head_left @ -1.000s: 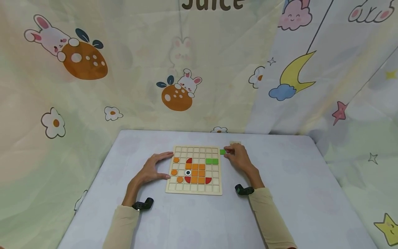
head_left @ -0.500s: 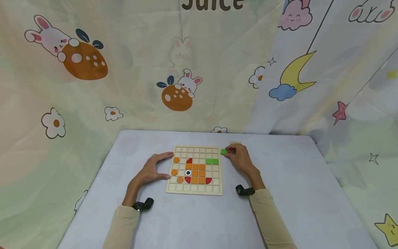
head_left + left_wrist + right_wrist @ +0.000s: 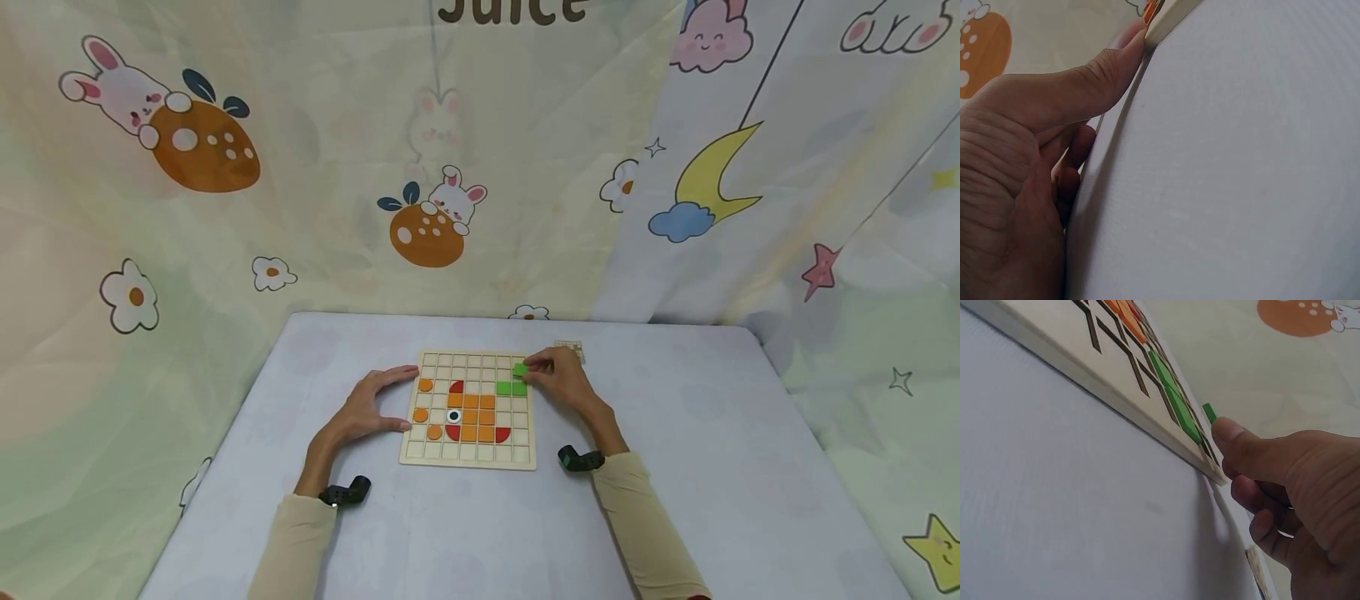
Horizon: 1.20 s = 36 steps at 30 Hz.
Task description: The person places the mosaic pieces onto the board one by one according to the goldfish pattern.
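A wooden grid board (image 3: 435, 454) lies on the table, bearing a fish-like pattern of orange squares (image 3: 470, 418), red quarter-round tiles (image 3: 503, 435) and an eye tile (image 3: 453, 416). Orange discs (image 3: 425, 386) sit along its left side. My left hand (image 3: 363, 406) rests against the board's left edge, thumb and index finger spread apart; its thumb (image 3: 1110, 69) touches the edge in the left wrist view. Between thumb and fingertips my right hand (image 3: 564, 377) pinches a green square tile (image 3: 520, 369), over the board's upper right cells. Two green tiles (image 3: 1175, 403) lie in cells just below it.
A small patterned card (image 3: 576, 345) lies behind my right hand, partly covered by it. The white-covered table (image 3: 450, 533) ends at a cartoon-printed cloth backdrop (image 3: 322, 167). Each wrist wears a black camera (image 3: 581, 459).
My right hand has moved left with the green tile, from beside the board to over its upper right corner. More of the card shows. The left hand has stayed still.
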Tool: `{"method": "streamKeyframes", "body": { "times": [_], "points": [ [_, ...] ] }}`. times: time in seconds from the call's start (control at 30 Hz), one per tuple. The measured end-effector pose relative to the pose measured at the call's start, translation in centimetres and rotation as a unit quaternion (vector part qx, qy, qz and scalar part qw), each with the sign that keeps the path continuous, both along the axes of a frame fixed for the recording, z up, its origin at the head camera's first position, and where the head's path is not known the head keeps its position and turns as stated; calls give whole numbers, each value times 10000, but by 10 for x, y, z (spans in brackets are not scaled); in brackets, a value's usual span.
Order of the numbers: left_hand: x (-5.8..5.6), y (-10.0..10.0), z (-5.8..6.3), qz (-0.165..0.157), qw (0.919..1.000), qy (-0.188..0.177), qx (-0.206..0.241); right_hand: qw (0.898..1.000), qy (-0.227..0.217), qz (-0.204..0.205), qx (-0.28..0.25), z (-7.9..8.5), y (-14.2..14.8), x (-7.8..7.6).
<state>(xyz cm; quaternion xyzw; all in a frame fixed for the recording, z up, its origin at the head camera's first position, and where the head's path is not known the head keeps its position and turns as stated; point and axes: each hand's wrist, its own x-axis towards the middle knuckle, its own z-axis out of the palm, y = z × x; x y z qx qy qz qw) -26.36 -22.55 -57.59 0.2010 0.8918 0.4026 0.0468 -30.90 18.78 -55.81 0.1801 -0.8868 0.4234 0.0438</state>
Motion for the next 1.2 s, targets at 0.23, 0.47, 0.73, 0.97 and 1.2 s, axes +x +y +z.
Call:
{"method": "streamKeyframes", "body": {
  "times": [0.23, 0.47, 0.73, 0.97, 1.2],
  "points": [
    [-1, 0, 0, -31, 10000, 9, -3, 9997, 68, 246, 29, 4, -11, -1],
    [-2, -1, -2, -103, 9999, 40, 41, 9990, 6, 429, 93, 0, -19, -4],
    [-1, -2, -4, -89, 9999, 84, 71, 9988, 23, 479, 107, -2, -25, -4],
    [0, -2, -3, -79, 9999, 65, 73, 9987, 28, 504, 24, -2, -25, -2],
    [-1, -2, -3, -107, 9998, 142, 114, 9989, 41, 470, 20, -2, -25, -2]
  ]
}}
